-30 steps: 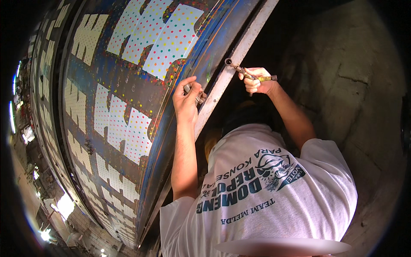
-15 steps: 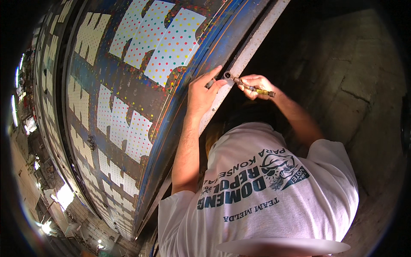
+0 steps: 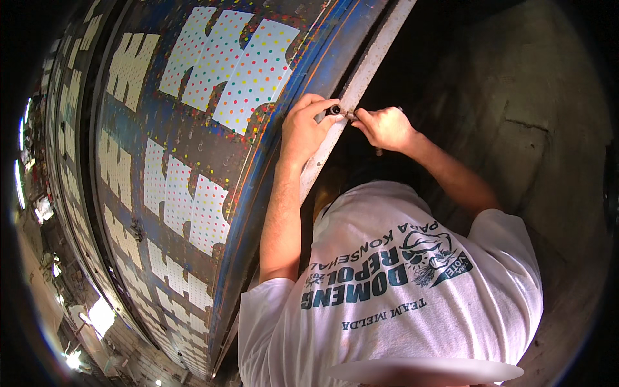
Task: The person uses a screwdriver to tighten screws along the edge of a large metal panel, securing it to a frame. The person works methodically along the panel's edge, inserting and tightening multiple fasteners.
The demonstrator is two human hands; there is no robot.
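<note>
A brown, ring-ended metal tool (image 3: 337, 110) is pinched by the left hand's (image 3: 302, 134) fingers and gripped by the right hand's (image 3: 391, 129), over a pale metal rail (image 3: 372, 68). Toward ten o'clock, white polka-dotted pieces (image 3: 256, 74) are laid on the dark, paint-stained counter (image 3: 188, 138).

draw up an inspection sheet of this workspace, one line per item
surface: dark table, blue-stained, with a pale metal rail along its edge
job's things: metal tool, its round end beside the rail; small silver-coloured piece, mostly hidden
clutter: colourful specks spread over the table; small dark object between the rows of white dotted pieces
hands: left hand pinches the silver-coloured piece by the tool's round end; right hand grips the tool, covering most of it
cables: nothing seen
surroundings: bright light patch and block wall at lower left; dim, concrete-like ground at right
</note>
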